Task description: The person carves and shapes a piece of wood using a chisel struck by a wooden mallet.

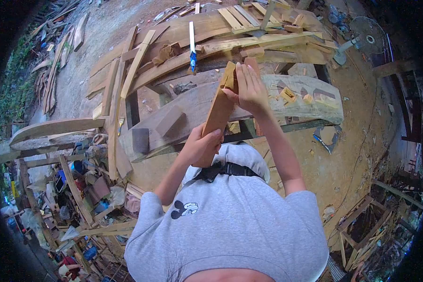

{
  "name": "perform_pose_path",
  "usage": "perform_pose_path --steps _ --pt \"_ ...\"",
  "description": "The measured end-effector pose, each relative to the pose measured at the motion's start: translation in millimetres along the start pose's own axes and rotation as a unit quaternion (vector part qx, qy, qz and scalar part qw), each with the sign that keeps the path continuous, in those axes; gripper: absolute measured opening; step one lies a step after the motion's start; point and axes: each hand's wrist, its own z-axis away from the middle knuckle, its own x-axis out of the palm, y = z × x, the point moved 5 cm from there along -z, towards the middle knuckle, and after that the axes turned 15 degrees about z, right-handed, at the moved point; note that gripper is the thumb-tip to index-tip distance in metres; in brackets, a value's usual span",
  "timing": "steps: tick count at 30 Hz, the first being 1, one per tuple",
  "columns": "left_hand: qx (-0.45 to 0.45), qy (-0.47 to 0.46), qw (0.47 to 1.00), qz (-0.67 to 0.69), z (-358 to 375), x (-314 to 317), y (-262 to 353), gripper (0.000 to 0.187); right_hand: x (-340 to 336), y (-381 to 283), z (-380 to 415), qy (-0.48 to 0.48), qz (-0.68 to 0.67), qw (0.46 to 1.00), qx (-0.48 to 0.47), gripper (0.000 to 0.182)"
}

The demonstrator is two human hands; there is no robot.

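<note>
A brown wooden board [217, 115] slants upward in front of me, its near end close to my lap. My left hand [207, 144] is closed around its lower part. Against the upper end lies my right hand [250, 88], fingers stretched out together, thumb apart near the board's yellowish, uneven end. Whether anything is under the right palm is hidden. Behind the right fingers shows the tip of another reddish wood piece [251, 62]. Beneath is a weathered plank bench [197, 104], carrying a rectangular wood block [170, 121] and a darker block [140, 140] on the left.
Small wood offcuts [287, 95] sit on the bench's right side. Beyond are long planks [174, 63] and a blue-handled tool [192, 61]. Another blue-handled tool [322, 143] lies on the ground at right. A fan [367, 37] stands far right; cluttered shelving [80, 188] is at left.
</note>
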Motion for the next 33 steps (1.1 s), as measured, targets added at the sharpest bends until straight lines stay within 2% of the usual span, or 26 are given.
perform_pose_path --steps 5,7,11,13,14,17,19,20,22,30,33 --pt "-0.014 -0.006 1.0 0.012 -0.8 -1.5 -1.1 0.023 4.6 -1.9 2.1 -0.026 -0.003 1.0 0.016 0.062" --pt "-0.009 -0.01 1.0 0.017 -3.3 -2.6 0.6 0.024 2.0 1.5 -3.1 -0.013 -0.137 0.988 0.073 0.063" --pt "-0.003 0.002 0.999 0.039 -2.5 -3.3 5.3 0.031 -1.5 1.0 -18.9 -0.013 -0.241 0.964 0.109 0.066" --pt "0.002 0.006 0.999 0.039 -2.3 -4.9 5.4 0.033 14.0 2.6 -19.5 -0.11 -0.294 0.941 0.128 0.067" --pt "0.008 0.005 0.999 0.043 -3.2 -7.4 4.2 0.033 16.2 2.8 -20.1 -0.11 -0.295 0.941 0.127 0.067" --pt "0.015 0.005 0.999 0.051 -1.8 -8.4 6.3 0.033 20.1 -1.4 -21.3 -0.088 -0.236 0.964 0.08 0.068" --pt "0.015 0.004 0.998 0.053 -1.1 -8.2 7.4 0.033 18.5 -7.5 -20.9 -0.024 -0.103 0.994 0.006 0.068" --pt "0.009 0.013 0.999 0.048 -1.3 -9.0 6.7 0.032 21.1 -7.8 -20.2 -0.025 -0.104 0.994 0.004 0.068" --pt "0.001 0.022 0.999 0.043 -2.0 -11.4 5.1 0.031 24.7 -12.4 -19.2 -0.015 -0.009 0.999 -0.048 0.072" --pt "0.0 0.003 0.999 0.047 -7.1 -14.9 3.5 0.024 39.2 -12.4 -11.4 -0.004 0.024 0.997 -0.08 0.07" --pt "-0.005 0.02 0.998 0.062 -8.7 -19.8 -1.0 0.029 42.1 -12.4 -10.2 -0.007 0.01 0.997 -0.075 0.07"
